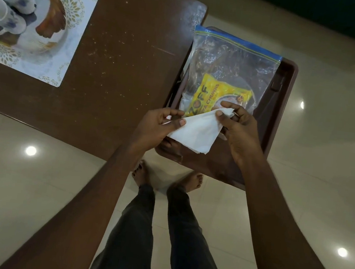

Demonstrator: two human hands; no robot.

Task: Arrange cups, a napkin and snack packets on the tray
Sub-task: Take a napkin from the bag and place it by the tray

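A white napkin (197, 131) is stretched between my two hands above the near end of the brown tray (282, 106). My left hand (159, 124) pinches its left corner and my right hand (240, 128) pinches its upper right corner. Under them a clear zip bag with a blue seal (231, 61) lies in the tray, with a yellow snack packet (216, 95) inside it. Two white cups with blue flowers (5, 4) stand at the far left on a patterned placemat (70, 40).
The tray sticks out past the right edge of the dark brown table (126, 51) over a glossy tiled floor (325, 151). An orange-brown dish (52, 18) lies on the placemat beside the cups. My legs and bare feet (166, 181) are below the table's near edge.
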